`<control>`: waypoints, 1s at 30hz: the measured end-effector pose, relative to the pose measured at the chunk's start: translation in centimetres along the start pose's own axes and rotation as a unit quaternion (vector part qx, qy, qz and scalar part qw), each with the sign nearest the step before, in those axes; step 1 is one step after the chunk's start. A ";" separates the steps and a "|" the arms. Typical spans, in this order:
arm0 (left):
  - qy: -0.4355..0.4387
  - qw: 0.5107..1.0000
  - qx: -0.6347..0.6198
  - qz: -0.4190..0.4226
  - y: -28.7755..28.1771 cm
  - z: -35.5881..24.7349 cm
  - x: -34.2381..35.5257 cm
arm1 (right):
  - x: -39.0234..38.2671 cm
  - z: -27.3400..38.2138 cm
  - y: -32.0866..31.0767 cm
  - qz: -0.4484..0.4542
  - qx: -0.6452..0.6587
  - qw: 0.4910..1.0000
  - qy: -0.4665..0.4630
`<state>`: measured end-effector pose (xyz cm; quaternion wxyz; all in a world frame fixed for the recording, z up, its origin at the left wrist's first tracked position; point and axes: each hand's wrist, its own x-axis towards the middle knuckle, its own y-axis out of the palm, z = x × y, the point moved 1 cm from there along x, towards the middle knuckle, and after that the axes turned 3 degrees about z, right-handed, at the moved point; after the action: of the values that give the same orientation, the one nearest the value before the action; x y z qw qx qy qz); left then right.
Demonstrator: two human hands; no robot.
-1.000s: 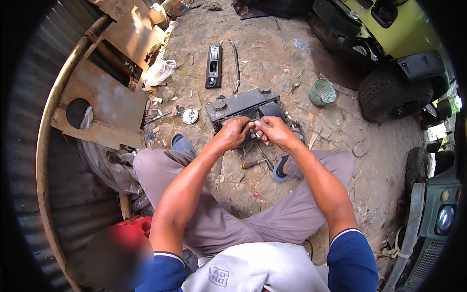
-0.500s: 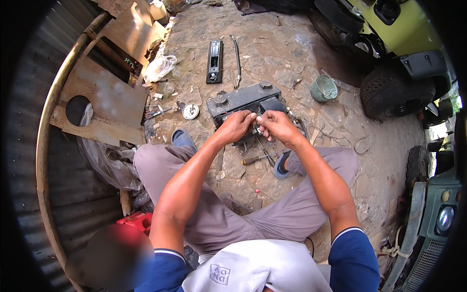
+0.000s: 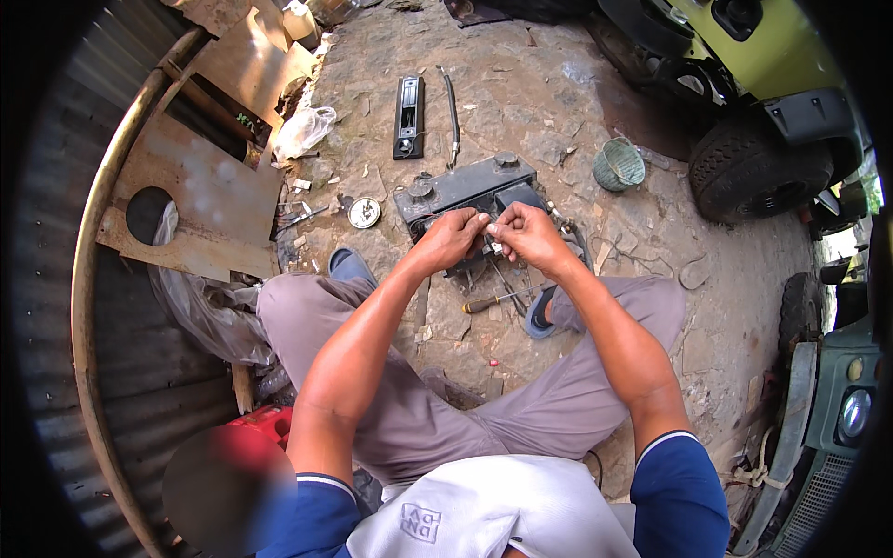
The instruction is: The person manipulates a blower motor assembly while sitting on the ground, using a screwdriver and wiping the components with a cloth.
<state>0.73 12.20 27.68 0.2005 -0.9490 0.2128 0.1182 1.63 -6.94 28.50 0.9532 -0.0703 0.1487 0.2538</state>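
My left hand (image 3: 453, 237) and my right hand (image 3: 528, 238) meet fingertip to fingertip over the near side of a black boxy unit (image 3: 465, 189) with round caps on its top. Both are closed in a pinch. What lies between the fingers is too small to make out. A small white piece (image 3: 498, 248) shows just under the right fingers, beside thin wires. On the stone ground below my hands, a screwdriver (image 3: 481, 305) with a yellow and black handle points to the right, near my right foot.
Beyond the unit lie a long black panel (image 3: 407, 119) and a black cable (image 3: 453, 116). A round gauge-like disc (image 3: 364, 213) sits left of it, a greenish basket (image 3: 619, 166) to the right. Vehicles with a tyre (image 3: 761, 175) line the right; a wooden pole (image 3: 82, 279) curves along the left.
My right hand has shifted very slightly, its fingertips still close to the left ones. The unit and the things on the ground have stayed in place.
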 end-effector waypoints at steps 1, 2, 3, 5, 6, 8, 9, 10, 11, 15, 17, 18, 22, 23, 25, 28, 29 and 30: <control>0.000 1.000 -0.003 -0.002 0.0 0.1 0.0 | 0.1 -0.2 0.0 0.001 0.009 1.000 -0.005; 0.001 1.000 -0.002 -0.004 -0.1 0.0 0.0 | 0.1 -0.2 -0.1 0.001 0.017 1.000 -0.009; 0.002 1.000 -0.002 -0.005 -0.1 -0.1 -0.1 | 0.1 -0.3 -0.1 0.011 0.058 0.998 0.016; 0.010 1.000 0.001 -0.008 -0.2 -0.4 -0.2 | 0.1 -0.3 -0.1 0.032 0.140 0.987 0.065; 0.016 1.000 0.003 -0.009 -0.2 -0.6 -0.3 | 0.1 -0.5 -0.2 0.035 0.155 0.985 0.065; 0.021 1.000 0.003 -0.010 -0.2 -0.7 -0.5 | 0.0 -0.7 -0.3 0.043 0.184 0.980 0.063; 0.019 1.000 0.001 -0.011 -0.2 -0.8 -0.5 | 0.0 -0.6 -0.3 0.042 0.190 0.979 0.063; 0.017 1.000 -0.001 -0.012 -0.2 -0.8 -0.6 | 0.0 -0.4 -0.3 0.040 0.195 0.978 0.064; 0.014 1.000 -0.013 -0.007 -0.2 -1.4 -0.8 | -0.1 -0.3 -0.4 0.036 0.201 0.977 0.066; 0.014 0.999 -0.049 0.001 0.1 -1.2 -0.7 | 0.0 -0.7 -0.8 0.047 0.218 0.973 0.060; 0.012 0.997 -0.070 -0.008 0.0 -1.0 -0.6 | 0.1 -0.7 -0.6 0.042 0.211 0.975 0.058; 0.020 0.998 -0.066 -0.013 0.0 -0.6 -0.5 | 0.1 -0.7 -0.6 0.037 0.210 0.975 0.055; 0.030 0.998 -0.042 -0.027 0.3 -0.2 -0.2 | 0.0 -0.7 -0.7 0.026 0.209 0.977 0.044; 0.031 0.999 -0.027 -0.033 0.3 -0.2 -0.2 | 0.0 -0.6 -0.6 0.026 0.209 0.977 0.042; 0.051 0.998 0.005 -0.047 0.3 -0.3 -0.3 | 0.0 -0.3 -0.4 0.020 0.221 0.973 0.062; 0.097 0.992 0.052 -0.068 0.4 -0.3 -0.4 | 0.1 -0.8 -0.5 0.022 0.217 0.974 0.061; 0.102 0.990 0.069 -0.071 0.4 -0.5 -0.5 | 0.2 -1.1 -0.5 0.025 0.213 0.975 0.057; 0.107 0.988 0.086 -0.074 0.5 -0.6 -0.5 | 0.3 -1.3 -0.7 0.024 0.202 0.978 0.050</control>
<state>0.15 11.75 28.22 0.2654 -0.9485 0.1719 -0.0180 1.86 -7.64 27.26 0.9328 0.1144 0.2457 0.2374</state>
